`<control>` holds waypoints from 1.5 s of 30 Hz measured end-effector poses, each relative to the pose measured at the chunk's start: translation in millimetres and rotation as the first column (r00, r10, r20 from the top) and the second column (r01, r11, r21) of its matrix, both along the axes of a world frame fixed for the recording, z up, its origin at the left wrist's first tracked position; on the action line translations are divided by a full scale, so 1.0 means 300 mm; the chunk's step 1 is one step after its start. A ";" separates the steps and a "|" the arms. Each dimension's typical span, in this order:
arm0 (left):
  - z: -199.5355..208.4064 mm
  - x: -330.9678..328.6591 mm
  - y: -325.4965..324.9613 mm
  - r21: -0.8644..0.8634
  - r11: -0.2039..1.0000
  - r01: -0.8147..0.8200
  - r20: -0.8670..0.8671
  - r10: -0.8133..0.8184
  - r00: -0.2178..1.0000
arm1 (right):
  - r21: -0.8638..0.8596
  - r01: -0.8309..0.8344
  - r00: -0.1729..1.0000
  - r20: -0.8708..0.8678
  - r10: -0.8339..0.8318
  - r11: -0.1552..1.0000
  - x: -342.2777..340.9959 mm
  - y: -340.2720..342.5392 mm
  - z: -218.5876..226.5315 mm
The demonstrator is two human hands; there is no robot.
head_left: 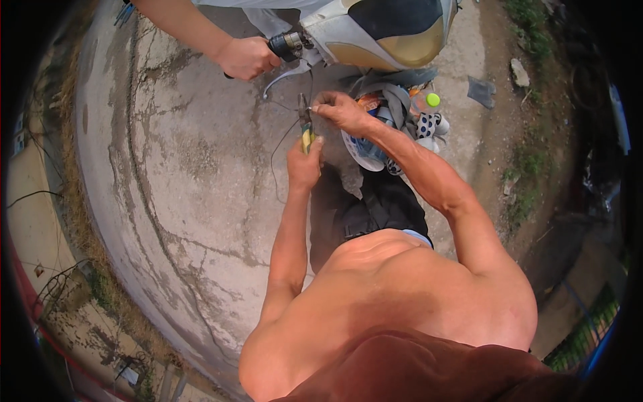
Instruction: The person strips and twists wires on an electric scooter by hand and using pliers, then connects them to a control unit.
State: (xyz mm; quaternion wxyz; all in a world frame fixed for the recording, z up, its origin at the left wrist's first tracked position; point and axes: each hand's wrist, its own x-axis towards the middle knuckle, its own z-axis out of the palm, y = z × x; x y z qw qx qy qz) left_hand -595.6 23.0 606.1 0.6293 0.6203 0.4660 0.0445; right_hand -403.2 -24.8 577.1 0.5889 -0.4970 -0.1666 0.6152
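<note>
One pair of pliers (306, 127), one silver brake lever (286, 76), one scooter (382, 33) and one lime-green cap (433, 100) show. Thin wire (273, 159) appears in two stretches; whether they join is unclear.

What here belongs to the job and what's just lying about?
Likely part of the job:
yellow-and-green-handled metal pliers, in the left hand
thin dark wire
curved silver hand lever
white, gold and black scooter body

Apparently just lying about:
clear bottle with lime-green cap
flat dark-grey scrap
pale stone
</note>
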 end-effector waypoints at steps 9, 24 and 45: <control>-0.031 -0.038 0.043 0.015 0.994 0.104 0.003 -0.104 0.995 | -0.121 -0.126 0.830 0.531 0.171 0.985 0.034 0.050 0.019; -0.037 0.008 -0.044 -0.698 0.714 -0.063 0.378 0.441 0.814 | -0.082 0.276 0.725 -0.636 -0.264 0.958 -0.017 0.053 -0.145; -0.008 0.013 0.001 -0.014 0.920 -0.391 0.364 0.369 0.855 | -0.045 0.396 0.695 -0.638 -0.331 0.917 -0.108 -0.021 0.039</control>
